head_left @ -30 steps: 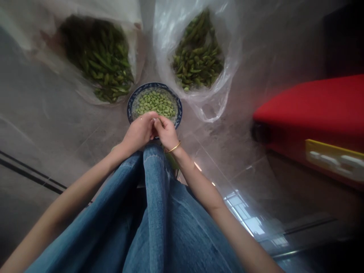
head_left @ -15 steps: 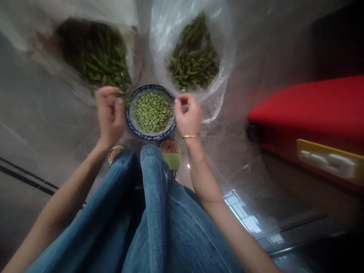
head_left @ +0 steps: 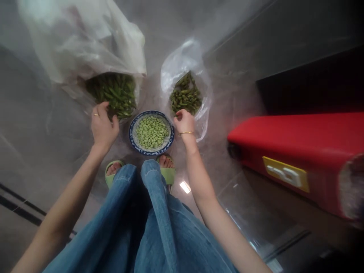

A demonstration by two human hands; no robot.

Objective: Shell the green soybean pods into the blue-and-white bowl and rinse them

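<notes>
Grey tiled floor (head_left: 42,163) spreads beneath a whitish bag (head_left: 93,49) of green pods (head_left: 121,91), the left hand (head_left: 104,127) at their near edge, thumb and fingers parted on nothing visible. Next comes a blue-rimmed bowl (head_left: 132,133) of shelled beans (head_left: 151,132). Beside it the right hand (head_left: 185,123) curls, fingertips nearly together, contents unclear, before a clear bag (head_left: 182,57) of pods.

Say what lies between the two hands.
In the head view, a blue-rimmed dish of shelled green beans lies between the left hand and the right hand.
</notes>
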